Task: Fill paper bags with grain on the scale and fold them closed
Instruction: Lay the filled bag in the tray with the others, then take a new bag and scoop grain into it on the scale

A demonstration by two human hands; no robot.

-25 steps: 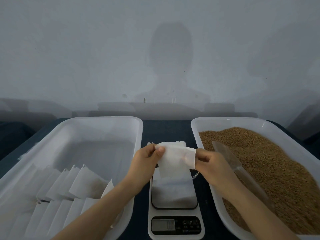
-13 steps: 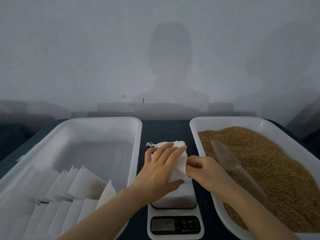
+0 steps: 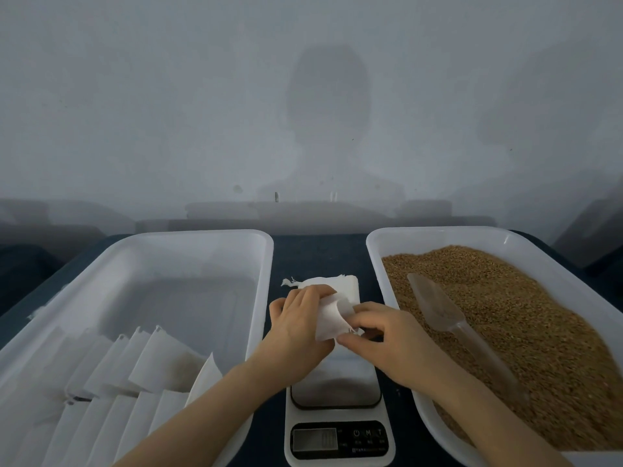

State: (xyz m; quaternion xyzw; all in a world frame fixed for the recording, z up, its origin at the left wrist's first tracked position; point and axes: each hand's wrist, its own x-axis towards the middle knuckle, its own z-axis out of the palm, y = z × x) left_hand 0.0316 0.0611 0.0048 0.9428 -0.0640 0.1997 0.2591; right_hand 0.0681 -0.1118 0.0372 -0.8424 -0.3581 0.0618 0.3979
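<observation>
gripping paper bag [image 3: 332,320]: left hand [image 3: 296,328] holds it, right hand [image 3: 387,338] pinches its edge. hard pull may tear it.

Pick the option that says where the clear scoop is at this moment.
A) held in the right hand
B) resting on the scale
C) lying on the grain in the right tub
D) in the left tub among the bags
C: the clear scoop lies on the grain in the right tub, while the left hand and right hand both hold the paper bag over the scale.
</observation>
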